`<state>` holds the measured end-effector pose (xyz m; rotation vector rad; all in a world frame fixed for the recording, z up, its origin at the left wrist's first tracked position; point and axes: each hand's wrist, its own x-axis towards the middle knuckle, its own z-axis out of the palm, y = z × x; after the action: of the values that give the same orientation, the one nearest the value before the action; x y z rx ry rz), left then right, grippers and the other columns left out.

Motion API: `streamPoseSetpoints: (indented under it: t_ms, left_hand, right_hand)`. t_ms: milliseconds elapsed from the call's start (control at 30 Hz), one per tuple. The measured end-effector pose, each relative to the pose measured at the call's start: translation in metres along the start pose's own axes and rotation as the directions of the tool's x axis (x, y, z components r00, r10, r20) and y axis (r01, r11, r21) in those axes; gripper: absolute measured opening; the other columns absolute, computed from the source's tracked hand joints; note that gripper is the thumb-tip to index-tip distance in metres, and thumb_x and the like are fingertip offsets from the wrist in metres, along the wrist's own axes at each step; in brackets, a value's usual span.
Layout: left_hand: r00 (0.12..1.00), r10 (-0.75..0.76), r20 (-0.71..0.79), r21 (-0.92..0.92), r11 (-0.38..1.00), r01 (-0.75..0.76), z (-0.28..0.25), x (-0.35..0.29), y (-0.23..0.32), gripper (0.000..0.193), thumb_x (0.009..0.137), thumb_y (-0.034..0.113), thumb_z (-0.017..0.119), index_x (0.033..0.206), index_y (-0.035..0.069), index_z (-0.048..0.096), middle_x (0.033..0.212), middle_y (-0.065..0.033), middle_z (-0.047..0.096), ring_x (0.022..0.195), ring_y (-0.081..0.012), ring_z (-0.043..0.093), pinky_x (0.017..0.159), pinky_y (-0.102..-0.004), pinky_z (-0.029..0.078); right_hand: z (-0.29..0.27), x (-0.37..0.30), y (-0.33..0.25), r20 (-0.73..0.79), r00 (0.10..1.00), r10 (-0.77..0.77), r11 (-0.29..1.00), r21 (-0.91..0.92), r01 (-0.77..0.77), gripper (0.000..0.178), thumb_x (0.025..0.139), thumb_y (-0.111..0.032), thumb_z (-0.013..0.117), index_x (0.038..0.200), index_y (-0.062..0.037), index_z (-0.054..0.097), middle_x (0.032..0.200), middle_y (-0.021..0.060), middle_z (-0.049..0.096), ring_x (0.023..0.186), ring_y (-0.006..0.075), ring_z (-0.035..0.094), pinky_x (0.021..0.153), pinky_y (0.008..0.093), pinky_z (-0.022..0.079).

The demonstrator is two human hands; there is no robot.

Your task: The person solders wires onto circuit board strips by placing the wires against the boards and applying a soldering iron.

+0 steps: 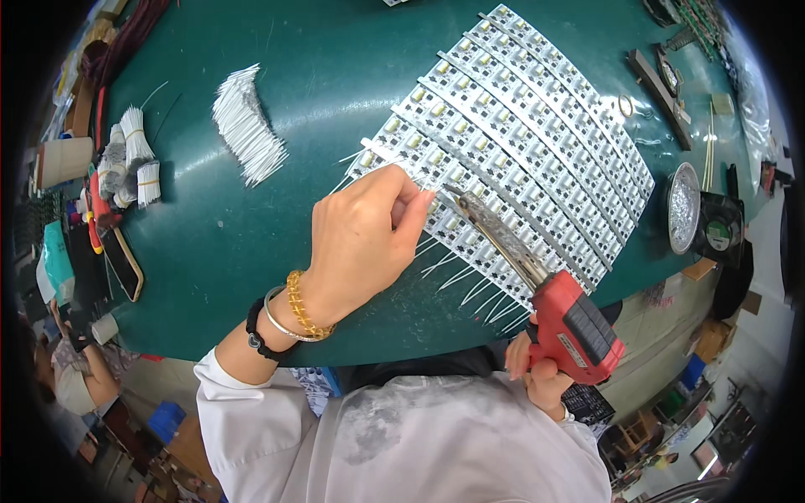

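Observation:
A panel of white circuit boards (511,126), joined in strips with small yellowish parts, lies on the green table. My left hand (360,235) is closed in a pinch over the panel's near left corner, on what looks like a thin white wire; its fingertips partly hide it. In my right hand (537,377) is a red soldering gun (579,327), its fingers wrapped round the handle. The gun's metal tip (457,194) points at the board beside my left thumb. Several white wires (474,289) stick out from the panel's near edge.
A fanned pile of white wires (249,126) lies left of the panel, with tied wire bundles (134,155), red-handled pliers (102,210) and a phone (126,264) farther left. On the right stand a round metal dish (683,208) and a black fan (719,230).

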<state>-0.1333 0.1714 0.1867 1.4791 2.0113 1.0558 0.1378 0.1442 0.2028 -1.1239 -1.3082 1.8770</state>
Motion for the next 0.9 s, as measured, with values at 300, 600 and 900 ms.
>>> streamPoseSetpoints:
  t_ms: [300, 600, 900]
  left_hand:
    - [1.0, 0.013, -0.019, -0.009, 1.0, -0.013, 0.001, 0.001, -0.001, 0.016, 0.08, 0.007, 0.073, 0.072, 0.002, 0.06, 0.056, -0.0011, 0.052, 0.045, -0.0063, 0.041, 0.043, -0.0228, 0.033]
    - [0.999, 0.02, -0.033, 0.011, 1.0, -0.02, 0.001, 0.0, -0.002, 0.016, 0.08, 0.007, 0.073, 0.072, 0.002, 0.06, 0.056, -0.0014, 0.054, 0.045, -0.0061, 0.044, 0.043, -0.0228, 0.035]
    - [1.0, -0.004, 0.013, 0.014, 1.0, 0.004, 0.0, 0.001, -0.001, 0.02, 0.08, 0.012, 0.07, 0.07, 0.005, 0.054, 0.061, -0.006, 0.06, 0.048, -0.0218, 0.058, 0.045, -0.0328, 0.043]
  right_hand:
    - [0.008, 0.007, -0.009, -0.011, 0.999, 0.043, 0.997, -0.058, -0.043, 0.074, 0.082, -0.054, 0.065, 0.121, 0.0051, 0.045, 0.055, 0.0033, 0.049, 0.045, 0.014, 0.045, 0.046, 0.0278, 0.039]
    - [0.008, 0.006, -0.004, -0.007, 0.999, 0.053, 0.99, -0.132, -0.053, 0.075, 0.081, -0.054, 0.065, 0.119, 0.0073, 0.044, 0.053, 0.0018, 0.048, 0.045, 0.0128, 0.046, 0.046, 0.0261, 0.039]
    - [0.004, 0.003, -0.005, -0.007, 1.0, -0.029, 0.987, -0.156, 0.028, 0.084, 0.083, -0.057, 0.061, 0.13, 0.0088, 0.037, 0.054, 0.0009, 0.047, 0.043, 0.0121, 0.046, 0.047, 0.0269, 0.04]
